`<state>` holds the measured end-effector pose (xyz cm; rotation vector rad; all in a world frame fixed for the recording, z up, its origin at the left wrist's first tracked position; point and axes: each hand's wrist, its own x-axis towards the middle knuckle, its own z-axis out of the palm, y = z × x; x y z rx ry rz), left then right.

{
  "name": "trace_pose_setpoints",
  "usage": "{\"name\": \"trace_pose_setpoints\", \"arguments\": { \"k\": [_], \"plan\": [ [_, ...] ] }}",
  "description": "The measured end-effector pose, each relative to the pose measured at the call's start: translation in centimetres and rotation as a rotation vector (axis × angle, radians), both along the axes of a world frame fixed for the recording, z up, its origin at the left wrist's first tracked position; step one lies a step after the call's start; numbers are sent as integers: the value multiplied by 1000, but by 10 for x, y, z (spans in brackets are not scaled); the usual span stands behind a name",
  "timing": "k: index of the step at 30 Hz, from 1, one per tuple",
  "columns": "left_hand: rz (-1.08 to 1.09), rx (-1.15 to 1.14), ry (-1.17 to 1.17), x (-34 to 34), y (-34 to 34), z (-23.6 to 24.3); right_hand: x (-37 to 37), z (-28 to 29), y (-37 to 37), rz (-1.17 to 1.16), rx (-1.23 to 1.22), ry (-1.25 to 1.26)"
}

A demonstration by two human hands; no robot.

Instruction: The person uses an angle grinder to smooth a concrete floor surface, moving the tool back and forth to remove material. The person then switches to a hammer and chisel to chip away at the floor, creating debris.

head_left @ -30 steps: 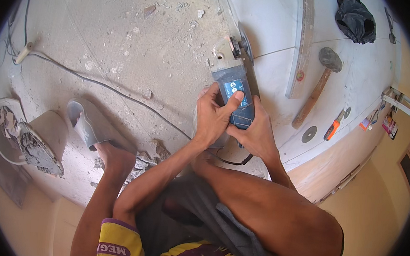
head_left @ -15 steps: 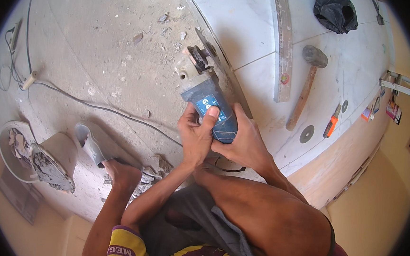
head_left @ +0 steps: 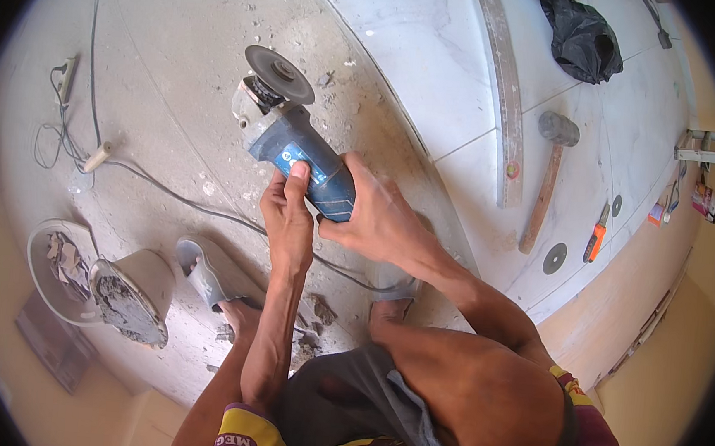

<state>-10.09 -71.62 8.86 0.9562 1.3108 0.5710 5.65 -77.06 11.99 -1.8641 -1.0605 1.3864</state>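
Note:
Between my two hands is a blue angle grinder (head_left: 332, 190) with a worn metal gear head. Its dark grey cutting disc (head_left: 280, 73) tilts up at the far end, over the bare cement floor. My left hand (head_left: 289, 218) grips the left side of the body, thumb pressed on the blue label. Wrapped round the rear of the body from the right is my right hand (head_left: 379, 214); the palm side and some of its fingers are hidden. A grey power cord (head_left: 185, 200) runs across the floor below the tool and passes behind my left wrist.
Marble-look tiles (head_left: 420, 45) cover the right side, bearing a metal straightedge (head_left: 503, 92), rubber mallet (head_left: 545, 174), orange utility knife (head_left: 595, 240), loose disc (head_left: 555, 258) and black plastic bag (head_left: 582, 40). Two buckets (head_left: 150, 279) with rubble and mortar stand at left, near my slippered foot (head_left: 220, 271).
Both hands have carried the grinder left, away from the tile edge. The disc, seen nearly edge-on before, now shows its flat face. The view has shifted slightly.

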Motion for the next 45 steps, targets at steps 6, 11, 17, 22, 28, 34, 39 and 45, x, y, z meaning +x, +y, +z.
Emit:
{"name": "trace_pose_setpoints", "arguments": {
  "k": [6, 11, 17, 22, 28, 34, 39, 45],
  "plan": [
    [40, -71, -196, 9, 18, 20, -8, 11, 23, -52, 170, -135],
    [14, 25, -119, 25, 51, 50, -10, 11, 44, -36, 230, -300],
    [55, -38, 103, -20, 110, 16, -76, -35, 84, 123, 364, -414],
    [299, -22, 141, -62, 149, -2, -123, -33, 110, 276, 491, -377],
    [419, 120, 265, -147, 172, -28, -133, -36, 83, 320, 422, -52],
    [682, 292, 424, -226, 167, -30, -83, -52, -28, 360, 158, -9],
    [814, 230, 606, -275, 162, -39, -64, -79, -127, 294, 147, -51],
    [830, 324, 776, -258, 125, -42, -68, -86, -156, 265, 214, -138]
  ]
}}
